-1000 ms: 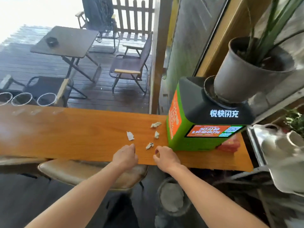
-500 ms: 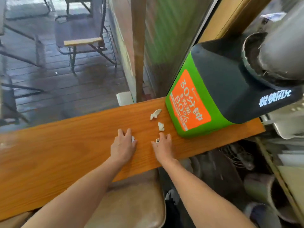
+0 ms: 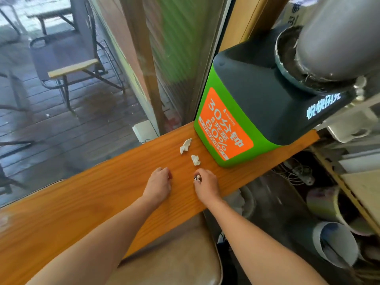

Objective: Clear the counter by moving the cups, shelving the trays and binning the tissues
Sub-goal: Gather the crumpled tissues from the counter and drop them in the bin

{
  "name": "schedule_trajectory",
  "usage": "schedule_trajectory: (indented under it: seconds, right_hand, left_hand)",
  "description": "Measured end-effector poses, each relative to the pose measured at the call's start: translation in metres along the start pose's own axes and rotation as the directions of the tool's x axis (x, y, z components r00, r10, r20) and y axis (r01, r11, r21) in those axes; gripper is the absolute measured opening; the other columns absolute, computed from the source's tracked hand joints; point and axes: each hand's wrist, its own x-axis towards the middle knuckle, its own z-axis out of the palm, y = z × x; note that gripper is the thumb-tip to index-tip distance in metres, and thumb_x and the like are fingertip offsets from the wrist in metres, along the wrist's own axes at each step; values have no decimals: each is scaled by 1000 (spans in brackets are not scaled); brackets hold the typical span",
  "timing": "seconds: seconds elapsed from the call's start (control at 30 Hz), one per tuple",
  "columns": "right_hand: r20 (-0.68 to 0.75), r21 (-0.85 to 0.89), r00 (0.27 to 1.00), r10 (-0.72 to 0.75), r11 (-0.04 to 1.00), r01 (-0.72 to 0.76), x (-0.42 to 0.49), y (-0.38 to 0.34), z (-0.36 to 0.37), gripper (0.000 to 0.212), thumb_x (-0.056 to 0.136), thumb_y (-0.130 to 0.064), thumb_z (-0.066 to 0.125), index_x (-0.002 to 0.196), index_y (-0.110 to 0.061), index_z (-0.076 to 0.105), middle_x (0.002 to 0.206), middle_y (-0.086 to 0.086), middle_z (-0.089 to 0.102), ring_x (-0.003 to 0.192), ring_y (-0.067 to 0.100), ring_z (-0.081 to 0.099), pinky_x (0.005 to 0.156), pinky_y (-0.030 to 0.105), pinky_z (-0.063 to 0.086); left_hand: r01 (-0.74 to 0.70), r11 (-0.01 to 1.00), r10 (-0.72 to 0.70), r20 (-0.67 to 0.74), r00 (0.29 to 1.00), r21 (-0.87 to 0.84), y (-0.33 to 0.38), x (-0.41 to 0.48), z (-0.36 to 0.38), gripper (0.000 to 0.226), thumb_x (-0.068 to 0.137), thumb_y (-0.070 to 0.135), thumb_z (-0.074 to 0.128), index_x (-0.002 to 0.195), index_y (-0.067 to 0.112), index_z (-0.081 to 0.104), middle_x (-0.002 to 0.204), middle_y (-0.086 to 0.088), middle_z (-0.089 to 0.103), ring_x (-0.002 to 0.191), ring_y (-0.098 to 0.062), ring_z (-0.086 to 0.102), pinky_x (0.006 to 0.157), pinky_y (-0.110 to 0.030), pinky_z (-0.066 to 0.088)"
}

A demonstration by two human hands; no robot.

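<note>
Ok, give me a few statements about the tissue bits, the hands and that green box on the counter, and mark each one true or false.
1. Two tissue scraps, one and another, lie loose on the counter. True.
2. The right hand pinches a scrap. True.
3. The green box stands on the floor. False: it stands on the counter.
4. The left hand is spread flat. False: its fingers are curled.
5. A cup stands between the hands. False: only bare wood there.
</note>
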Motion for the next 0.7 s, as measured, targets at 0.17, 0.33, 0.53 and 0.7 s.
schedule_trajectory:
  seconds: [0.17,0.33,0.53,0.7]
  right_hand:
    - [-11,35,999,37,999,-36,9,-4,-19,17,93,-5,55,105,-13,62,115,6,61,104,21,59,90,39,56]
    - [-55,100,998,26,995,-20,20,-13,-25,14,94,-7,54,103,-15,62,111,4,63,100,19,60,86,36,56]
    - [-84,122,996,17,992,-6,36,-18,-22,11,95,-14,59,106,-15,62,111,4,64,102,19,60,81,29,53]
    - [-119,145,992,46,989,-29,49,-19,-16,24,96,-20,61,119,-16,56,120,4,60,110,20,59,84,29,53]
  left_hand:
    - [-5,1000,4,84,996,8,22,23,-17,27,86,0,58,92,25,54,98,2,55,89,-16,53,75,-27,45]
    - [13,999,-11,45,999,-36,43,46,-22,17,95,9,51,108,19,54,99,-1,60,87,-17,57,73,-30,53]
    - [21,999,-19,44,999,-33,52,66,-18,20,97,24,53,115,17,50,98,-1,62,78,-14,60,63,-28,55]
    - [-11,998,15,-60,998,55,57,77,-12,30,94,38,58,116,21,45,100,0,62,77,-16,60,57,-30,55]
